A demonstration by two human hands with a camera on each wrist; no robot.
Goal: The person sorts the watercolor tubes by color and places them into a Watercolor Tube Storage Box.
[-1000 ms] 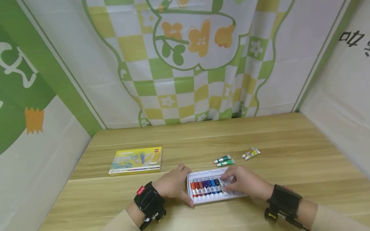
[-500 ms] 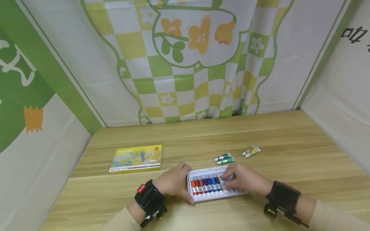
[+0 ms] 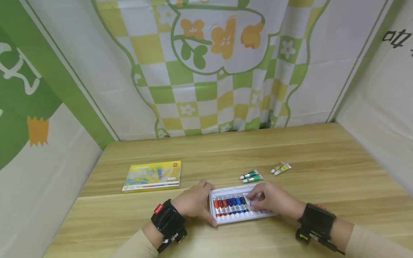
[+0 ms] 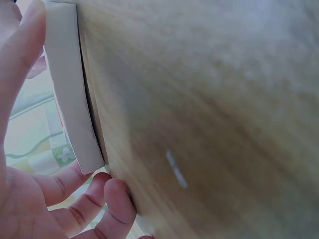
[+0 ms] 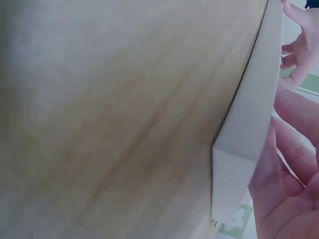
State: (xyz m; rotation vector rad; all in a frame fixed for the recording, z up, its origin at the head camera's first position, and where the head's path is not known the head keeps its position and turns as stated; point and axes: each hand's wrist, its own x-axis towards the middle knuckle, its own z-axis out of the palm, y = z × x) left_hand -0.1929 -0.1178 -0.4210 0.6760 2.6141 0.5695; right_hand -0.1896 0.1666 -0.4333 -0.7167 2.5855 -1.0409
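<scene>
In the head view, a white tray (image 3: 226, 221) lies on the table, with a row of paint tubes (image 3: 229, 206) running from red and orange through purple and blue to black. My left hand (image 3: 195, 202) grips the tray's left end, thumb at the near corner and fingers at the far one. At the right part of the tray my right hand (image 3: 270, 198) pinches a pale paint tube (image 3: 248, 204) beside the black one, its thumb and forefinger partly covering it. The tray's side wall (image 4: 70, 89) shows between thumb and fingers in the left wrist view.
Behind the tray lie two green paint tubes (image 3: 251, 176), and farther right a yellow and an ochre tube (image 3: 281, 168). A yellow paint box (image 3: 152, 176) sits on the left of the wooden table (image 3: 206, 154). Printed cloth walls (image 3: 206, 93) enclose the back and sides.
The head view has shifted slightly. Both hands stay at the same places on the tray, and the loose tubes and the box have not moved.
</scene>
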